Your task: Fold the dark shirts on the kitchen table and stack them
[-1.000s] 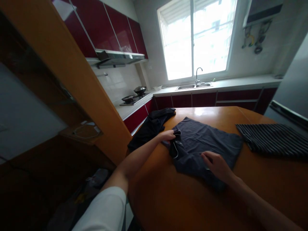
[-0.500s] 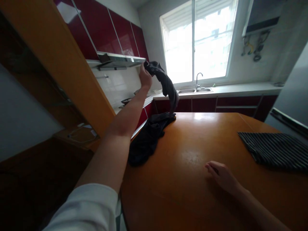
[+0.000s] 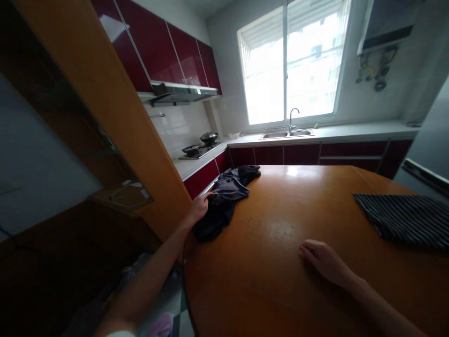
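Observation:
At the table's left edge, my left hand point(image 3: 199, 208) has its fingers closed at the near end of a dark grey garment point(image 3: 229, 185). That garment lies crumpled on top of a black garment point(image 3: 213, 224), which shows below it and at its far end. My right hand point(image 3: 324, 262) rests on the bare wood near the middle, fingers curled into a loose fist with nothing seen in them. A striped black-and-grey cloth point(image 3: 407, 220) lies flat to the right, apart from both hands.
The round-edged wooden table point(image 3: 273, 276) fills the foreground. A wooden post point(image 3: 140, 126) stands close on the left. Behind are a stove point(image 3: 201, 150) with pans, a sink point(image 3: 275, 135) under the window, and a white counter point(image 3: 358, 128).
My left hand lifted the dark grey garment off the middle of the table, swung it up and left, and brought it down onto the black garment. My right hand stayed near its place.

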The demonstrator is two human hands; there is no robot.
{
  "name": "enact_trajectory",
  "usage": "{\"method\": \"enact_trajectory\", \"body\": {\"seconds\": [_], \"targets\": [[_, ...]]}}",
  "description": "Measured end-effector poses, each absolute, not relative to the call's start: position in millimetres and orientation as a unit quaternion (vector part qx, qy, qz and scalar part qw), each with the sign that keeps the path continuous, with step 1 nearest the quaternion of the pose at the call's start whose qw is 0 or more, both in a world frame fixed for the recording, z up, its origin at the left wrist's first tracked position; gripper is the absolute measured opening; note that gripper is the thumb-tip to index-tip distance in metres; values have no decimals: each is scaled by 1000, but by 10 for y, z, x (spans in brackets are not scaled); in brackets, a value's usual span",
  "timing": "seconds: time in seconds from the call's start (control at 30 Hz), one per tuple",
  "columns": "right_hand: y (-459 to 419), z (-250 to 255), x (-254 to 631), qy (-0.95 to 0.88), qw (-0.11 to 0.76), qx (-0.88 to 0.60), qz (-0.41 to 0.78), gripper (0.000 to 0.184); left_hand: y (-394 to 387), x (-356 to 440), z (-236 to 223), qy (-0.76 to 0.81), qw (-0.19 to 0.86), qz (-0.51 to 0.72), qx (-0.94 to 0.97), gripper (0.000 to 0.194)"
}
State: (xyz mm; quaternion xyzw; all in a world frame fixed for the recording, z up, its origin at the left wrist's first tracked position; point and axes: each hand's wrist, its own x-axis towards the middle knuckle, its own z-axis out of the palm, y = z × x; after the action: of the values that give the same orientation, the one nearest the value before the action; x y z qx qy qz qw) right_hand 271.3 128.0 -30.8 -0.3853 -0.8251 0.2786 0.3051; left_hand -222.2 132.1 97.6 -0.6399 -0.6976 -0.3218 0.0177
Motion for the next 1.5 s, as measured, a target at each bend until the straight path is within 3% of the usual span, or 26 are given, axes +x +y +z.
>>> {"method": "enact_trajectory", "body": {"seconds": [0.17, 0.27, 0.37, 0.5, 0.63, 0.73, 0.8, 0.9, 1.1, 1.2, 1.3, 1.4, 1.47, 1.5], "targets": [[1319, -315, 2703, -838, 264, -384, 284, 40, 771, -2055, 382, -782, 107, -186, -585, 44], [1319, -327, 2700, -836, 264, -387, 287, 37, 746, -1780, 374, -785, 196, -166, -563, 47], [1307, -329, 2688, -833, 263, -382, 301, 36, 942, -1488, 506, -738, 217, -182, -613, 54], [1409, -223, 2756, -826, 288, -406, 264, 33, 1359, -1062, 492, -682, 166, -189, -687, 43], [1745, -88, 3260, -743, 348, -562, 101, 29, 1582, -415, 129, -628, 69, -219, -744, 38], [1939, -129, 3879, -616, 278, -736, -38, 42, 1507, 26, -126, -565, -17, -226, -793, 35], [2003, -195, 4230, -559, 222, -798, -43, 50, 1431, 185, -204, -515, -58, -231, -824, 33], [2061, -227, 4490, -537, 197, -820, -1, 42, 1412, 211, -206, -470, -105, -270, -834, 29], [2017, -72, 3989, -603, 217, -763, 86, 26, 1613, 26, -193, -487, -164, -352, -782, 22], [1775, -46, 3390, -703, 252, -641, 176, 22, 1614, 11, -206, -505, -181, -370, -759, 24], [1437, 12, 2906, -809, 275, -444, 271, 44, 1545, 42, -156, -512, -192, -404, -733, 27], [1174, 130, 2736, -868, 230, -387, 208, 70, 1496, 52, -75, -514, -172, -457, -706, 28], [1089, 186, 2740, -869, 177, -438, 145, 67, 1499, 24, -46, -518, -160, -482, -688, 27], [1069, 197, 2749, -865, 153, -459, 132, 57, 1510, 2, -43, -521, -157, -491, -680, 27]]}}
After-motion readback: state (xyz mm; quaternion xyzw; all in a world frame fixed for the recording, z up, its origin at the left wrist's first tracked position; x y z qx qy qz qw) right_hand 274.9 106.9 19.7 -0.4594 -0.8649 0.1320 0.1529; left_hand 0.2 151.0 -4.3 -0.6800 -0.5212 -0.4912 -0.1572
